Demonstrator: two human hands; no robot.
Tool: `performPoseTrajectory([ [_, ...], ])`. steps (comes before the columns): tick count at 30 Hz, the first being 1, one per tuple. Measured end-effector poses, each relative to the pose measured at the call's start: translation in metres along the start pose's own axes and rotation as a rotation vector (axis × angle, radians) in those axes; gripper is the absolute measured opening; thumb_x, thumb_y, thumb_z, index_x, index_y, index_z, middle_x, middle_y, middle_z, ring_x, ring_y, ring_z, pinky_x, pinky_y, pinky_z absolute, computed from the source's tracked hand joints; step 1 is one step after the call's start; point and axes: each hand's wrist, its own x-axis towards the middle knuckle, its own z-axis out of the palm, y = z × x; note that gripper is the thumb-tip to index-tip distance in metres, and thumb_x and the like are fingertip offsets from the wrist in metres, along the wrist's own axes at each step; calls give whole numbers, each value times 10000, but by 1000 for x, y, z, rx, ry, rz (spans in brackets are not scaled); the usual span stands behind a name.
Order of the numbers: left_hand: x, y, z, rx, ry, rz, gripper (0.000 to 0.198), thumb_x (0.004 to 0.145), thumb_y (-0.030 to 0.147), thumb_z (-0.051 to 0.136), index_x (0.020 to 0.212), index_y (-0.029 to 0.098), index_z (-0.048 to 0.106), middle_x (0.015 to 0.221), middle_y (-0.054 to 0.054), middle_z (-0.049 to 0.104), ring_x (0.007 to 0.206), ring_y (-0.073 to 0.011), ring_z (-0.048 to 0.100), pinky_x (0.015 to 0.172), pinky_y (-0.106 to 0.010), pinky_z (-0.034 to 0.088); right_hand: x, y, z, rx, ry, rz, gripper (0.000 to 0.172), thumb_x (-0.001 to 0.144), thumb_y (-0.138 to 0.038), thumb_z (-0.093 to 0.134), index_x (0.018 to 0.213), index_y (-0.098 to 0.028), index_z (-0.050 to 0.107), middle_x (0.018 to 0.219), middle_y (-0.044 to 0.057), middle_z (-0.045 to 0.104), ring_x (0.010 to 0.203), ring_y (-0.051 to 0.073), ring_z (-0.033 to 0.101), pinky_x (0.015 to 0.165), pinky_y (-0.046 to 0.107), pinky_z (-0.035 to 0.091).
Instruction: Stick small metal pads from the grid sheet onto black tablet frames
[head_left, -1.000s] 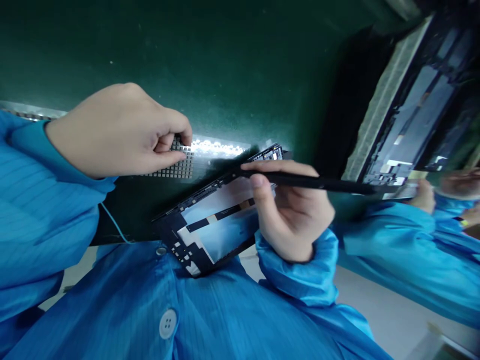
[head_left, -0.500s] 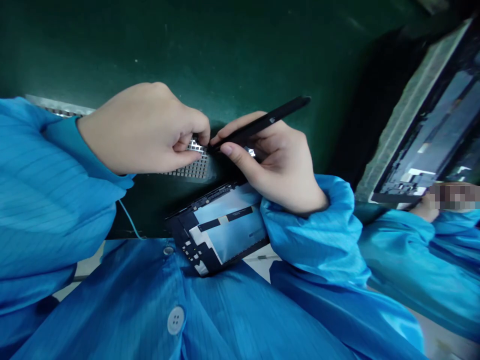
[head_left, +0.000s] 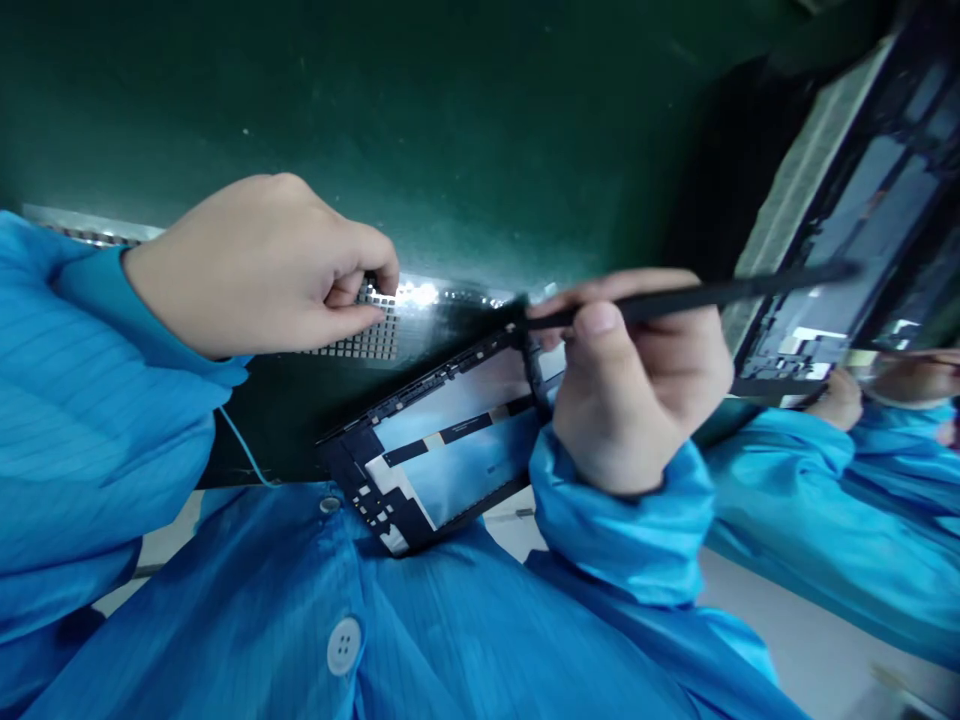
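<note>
My left hand (head_left: 270,265) is closed on a clear sheet of small grey square pads (head_left: 375,337), pinching its edge between thumb and curled fingers. Bare, shiny backing (head_left: 457,300) of the sheet stretches to the right of the pads. In my right hand (head_left: 637,370) is a pair of slim black tweezers (head_left: 697,297), blurred by motion, with the tip pointing left. That tip is over the upper right part of an opened tablet-like device (head_left: 457,505), which lies tilted at the table's near edge; whether it touches, and whether it carries a pad, I cannot tell.
The dark green table (head_left: 487,130) stretches out in front. On the right, more opened device frames (head_left: 840,240) lie beside a pale padded strip (head_left: 817,150). A co-worker's hand (head_left: 836,400) and blue sleeve (head_left: 795,500) are close by on that side.
My right hand has moved right and toward me with the tweezers, away from the pad sheet to the device. My left hand keeps its hold on the sheet. The view has shifted slightly.
</note>
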Motion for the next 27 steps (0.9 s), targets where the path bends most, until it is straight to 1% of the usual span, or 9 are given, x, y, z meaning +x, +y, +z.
performPoseTrajectory([
  [1, 0, 0, 0, 0, 0, -2, 521, 1013, 498, 433, 1173, 217, 841, 700, -20, 730, 680, -183, 648, 816, -372, 541, -10, 1, -1, -21, 95, -18, 72, 1074, -369, 774, 1115, -312, 788, 968, 14, 773, 846, 195, 791, 730, 345, 677],
  [3, -1, 1, 0, 1, -1, -7, 545, 1012, 515, 432, 1184, 205, 846, 697, -24, 724, 703, -182, 635, 851, -365, 543, -24, 5, -2, -49, 170, -46, 54, 1061, -321, 781, 1099, -282, 785, 971, 16, 762, 875, 194, 801, 768, 351, 684],
  [9, -1, -1, -1, -49, 25, -34, 621, 966, 653, 420, 1160, 248, 850, 727, -19, 726, 651, -188, 597, 811, -378, 495, -30, 19, 1, -96, 123, -103, 62, 1077, -297, 746, 1128, -273, 769, 1000, 19, 785, 892, 195, 824, 788, 357, 708],
  [12, -1, 0, -2, -42, 11, -49, 626, 960, 631, 408, 1167, 238, 848, 736, -21, 725, 640, -183, 586, 812, -391, 480, -31, 17, -3, -112, 81, -114, 91, 1083, -256, 720, 1165, -272, 756, 1030, 23, 778, 928, 205, 823, 786, 369, 711],
  [17, -1, 1, -2, -27, 7, -56, 629, 943, 621, 402, 1162, 231, 844, 706, -26, 708, 621, -187, 577, 795, -402, 464, -26, -9, -9, -317, -38, -136, 170, 1066, -219, 732, 1198, -318, 772, 1048, 66, 812, 959, 270, 790, 822, 470, 684],
  [20, 0, 0, -2, -48, 15, -37, 576, 920, 621, 418, 1125, 277, 832, 695, -21, 715, 612, -205, 595, 758, -408, 447, -3, -20, -3, -247, -194, -88, 142, 1079, -270, 749, 1208, -325, 772, 1096, 44, 855, 998, 271, 826, 890, 472, 712],
  [22, 0, -1, -1, -51, 22, -25, 535, 926, 612, 442, 1129, 302, 829, 691, -15, 722, 619, -210, 606, 751, -408, 455, 16, -18, 4, -191, -371, -64, 104, 1095, -362, 754, 1184, -314, 777, 1120, 31, 874, 1030, 260, 845, 942, 449, 727],
  [24, 0, -2, -1, -32, 15, -24, 509, 959, 580, 458, 1161, 304, 836, 693, -12, 729, 634, -214, 612, 750, -400, 467, 31, -11, 12, -169, -523, -51, 154, 1107, -436, 741, 1166, -302, 786, 1151, 33, 885, 1069, 256, 852, 982, 431, 730],
  [27, 1, -3, 1, -7, 1, -34, 462, 983, 514, 485, 1173, 298, 847, 694, -3, 725, 630, -208, 614, 760, -388, 474, 39, -1, 20, -148, -593, -49, 167, 1111, -422, 741, 1177, -280, 799, 1179, 29, 892, 1098, 242, 856, 1003, 407, 726],
])
